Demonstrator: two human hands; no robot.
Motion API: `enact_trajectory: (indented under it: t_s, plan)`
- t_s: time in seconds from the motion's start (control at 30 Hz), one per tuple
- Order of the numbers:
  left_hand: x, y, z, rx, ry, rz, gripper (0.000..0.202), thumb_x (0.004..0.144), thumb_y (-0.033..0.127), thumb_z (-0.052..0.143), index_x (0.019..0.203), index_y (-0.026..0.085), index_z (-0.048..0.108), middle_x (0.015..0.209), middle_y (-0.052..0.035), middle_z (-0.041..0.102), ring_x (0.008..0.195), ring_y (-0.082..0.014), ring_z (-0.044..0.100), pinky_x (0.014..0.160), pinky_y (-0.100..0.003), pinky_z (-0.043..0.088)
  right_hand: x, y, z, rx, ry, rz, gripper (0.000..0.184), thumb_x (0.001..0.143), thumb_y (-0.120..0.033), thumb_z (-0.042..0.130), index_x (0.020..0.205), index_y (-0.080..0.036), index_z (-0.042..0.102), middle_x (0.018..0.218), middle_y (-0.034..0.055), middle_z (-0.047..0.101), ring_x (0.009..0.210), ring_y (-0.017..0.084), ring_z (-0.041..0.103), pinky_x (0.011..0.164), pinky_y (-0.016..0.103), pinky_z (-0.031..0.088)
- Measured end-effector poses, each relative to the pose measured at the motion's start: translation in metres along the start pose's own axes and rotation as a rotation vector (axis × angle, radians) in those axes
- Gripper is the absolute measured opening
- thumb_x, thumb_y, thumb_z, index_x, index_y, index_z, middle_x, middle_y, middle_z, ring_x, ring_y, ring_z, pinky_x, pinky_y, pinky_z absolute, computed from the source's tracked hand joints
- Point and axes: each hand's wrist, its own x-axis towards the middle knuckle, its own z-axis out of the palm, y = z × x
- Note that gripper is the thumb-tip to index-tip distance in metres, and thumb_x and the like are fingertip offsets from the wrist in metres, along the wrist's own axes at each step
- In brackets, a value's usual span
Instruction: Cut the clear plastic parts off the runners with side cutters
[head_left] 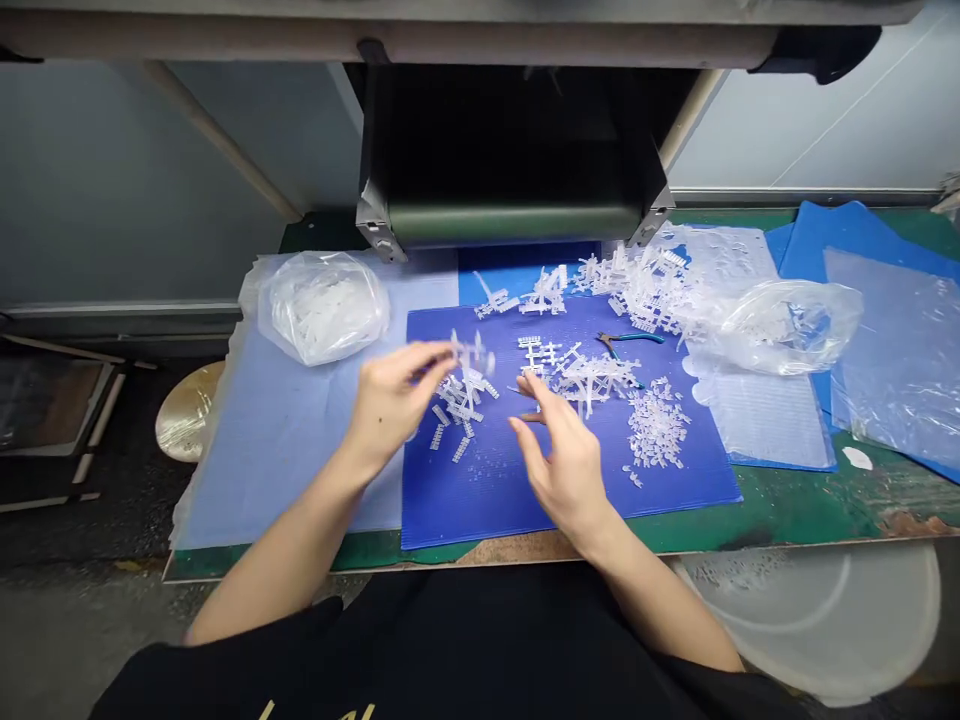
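Observation:
My left hand (391, 402) pinches a branched piece of clear plastic sprue (469, 358), smeared by motion, above the blue sheet. Under it lies a heap of toothed translucent plastic strips (459, 405). My right hand (561, 460) is over the middle of the sheet, its thumb and index finger apart; the other fingers are partly hidden. Just beyond its fingertips is a pile of sprue pieces (596, 378). Behind that pile rest pliers with teal handles (634, 338). To the right of my right hand, small loose clear parts (657, 425) are heaped on the sheet.
A clear bag of white pieces (326, 308) stands left on a pale sheet (300, 460). A larger sprue heap (656, 280) and another bag (795, 325) are at right. A conveyor end (517, 222) overhangs the table's back. A whitish tub (832, 620) sits below the front edge.

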Motion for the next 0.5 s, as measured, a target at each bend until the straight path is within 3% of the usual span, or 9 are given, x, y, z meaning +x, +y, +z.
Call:
enact_trajectory:
  t_s: [0.07, 0.1, 0.2, 0.27, 0.37, 0.5]
  plan:
    - [-0.039, 0.001, -0.007, -0.115, -0.079, -0.148, 0.017, 0.096, 0.033, 0.076, 0.107, 0.023, 0.084, 0.103, -0.0026, 0.085, 0.085, -0.0149, 0.079, 0.08, -0.025, 0.064, -0.001, -0.003, 0.017, 0.093, -0.112, 0.066, 0.06, 0.109, -0.018, 0.057, 0.168, -0.023, 0.044, 0.146, 0.0121, 0.072, 0.121, 0.023, 0.078, 0.098, 0.037, 0.069]
    - [-0.054, 0.001, -0.01, -0.138, -0.082, -0.183, 0.016, 0.096, 0.032, 0.077, 0.106, 0.023, 0.084, 0.103, -0.0025, 0.085, 0.087, -0.0147, 0.08, 0.082, -0.025, 0.064, -0.001, -0.002, 0.024, 0.134, -0.162, 0.096, 0.057, 0.11, -0.018, 0.056, 0.166, -0.023, 0.047, 0.144, 0.0109, 0.074, 0.121, 0.022, 0.078, 0.1, 0.037, 0.069]
    - [-0.076, -0.005, -0.013, -0.143, -0.005, -0.192, 0.013, 0.095, 0.027, 0.077, 0.105, 0.022, 0.084, 0.104, -0.0025, 0.085, 0.089, -0.0139, 0.08, 0.084, -0.023, 0.064, 0.0, 0.001, 0.035, 0.227, -0.274, 0.172, 0.038, 0.109, -0.023, 0.059, 0.145, -0.026, 0.071, 0.128, 0.0059, 0.082, 0.112, 0.023, 0.081, 0.103, 0.039, 0.067]
    - [-0.075, -0.01, -0.012, -0.15, 0.046, -0.188, 0.013, 0.095, 0.026, 0.077, 0.104, 0.021, 0.084, 0.103, -0.0026, 0.085, 0.088, -0.014, 0.081, 0.083, -0.024, 0.065, 0.004, 0.004, 0.039, 0.275, -0.312, 0.21, 0.032, 0.109, -0.024, 0.059, 0.133, -0.027, 0.079, 0.122, 0.0041, 0.083, 0.106, 0.023, 0.083, 0.101, 0.04, 0.068]
    - [-0.059, -0.011, -0.014, -0.16, 0.082, -0.126, 0.013, 0.095, 0.024, 0.077, 0.105, 0.022, 0.085, 0.106, -0.0029, 0.086, 0.096, -0.0161, 0.081, 0.093, -0.029, 0.066, 0.016, 0.003, 0.039, 0.34, -0.325, 0.238, 0.032, 0.106, -0.023, 0.064, 0.133, -0.029, 0.079, 0.125, 0.0026, 0.083, 0.11, 0.023, 0.081, 0.105, 0.042, 0.066]
    - [-0.043, 0.015, -0.035, -0.187, 0.105, 0.039, 0.024, 0.092, 0.017, 0.08, 0.115, 0.024, 0.084, 0.108, -0.0024, 0.085, 0.101, -0.0161, 0.08, 0.098, -0.031, 0.066, 0.033, -0.014, 0.022, 0.377, -0.247, 0.255, 0.024, 0.099, -0.028, 0.078, 0.122, -0.031, 0.084, 0.12, 0.0008, 0.084, 0.11, 0.024, 0.081, 0.107, 0.044, 0.065]
